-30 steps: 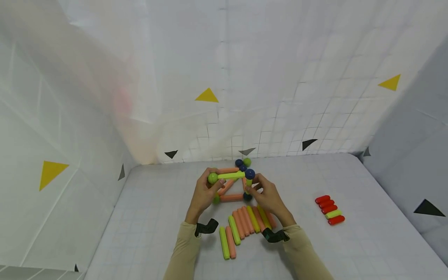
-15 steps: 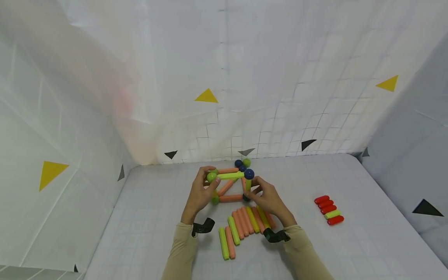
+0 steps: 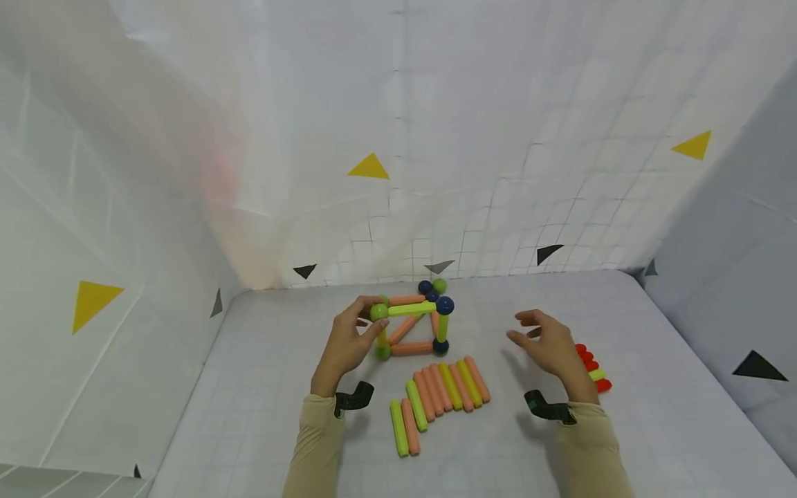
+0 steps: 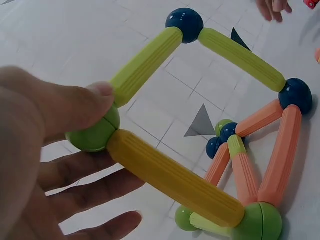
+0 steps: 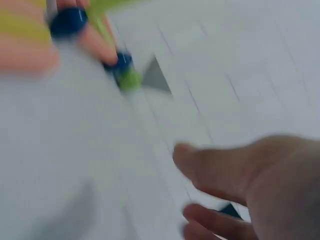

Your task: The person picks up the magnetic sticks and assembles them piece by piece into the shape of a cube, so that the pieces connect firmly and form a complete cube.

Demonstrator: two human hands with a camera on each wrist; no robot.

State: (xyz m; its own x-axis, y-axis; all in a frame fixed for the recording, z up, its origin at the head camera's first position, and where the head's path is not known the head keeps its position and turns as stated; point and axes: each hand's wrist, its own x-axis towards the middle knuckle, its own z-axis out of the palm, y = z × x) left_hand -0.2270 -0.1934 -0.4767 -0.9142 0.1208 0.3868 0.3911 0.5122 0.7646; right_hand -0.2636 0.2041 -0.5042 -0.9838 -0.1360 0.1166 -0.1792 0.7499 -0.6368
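Note:
My left hand [image 3: 344,340] pinches a green ball [image 4: 94,131] at the upper left corner of an upright frame of coloured rods and balls. From that ball a lime rod [image 4: 146,66] runs to a dark blue ball [image 4: 185,25], and a yellow rod [image 4: 175,177] goes down to a lower green ball [image 4: 260,222]. A second lime rod [image 3: 443,328] joins the blue ball to a lower dark blue ball [image 3: 440,346]. Salmon rods [image 3: 412,348] form the base on the table. Away to the right, my right hand [image 3: 548,347] hovers with relaxed fingers, holding nothing.
Loose salmon, lime and yellow rods [image 3: 438,391] lie in a slanting row in front of the frame. Red rods [image 3: 602,384] and a lime one [image 3: 596,375] lie partly hidden behind my right hand. Spare balls [image 3: 439,286] sit at the back, near the white wall [image 3: 473,138].
My right hand has let go of the upright lime rod and moved right, towards the red rods. The left hand still holds the green ball, its wrist shifted slightly left.

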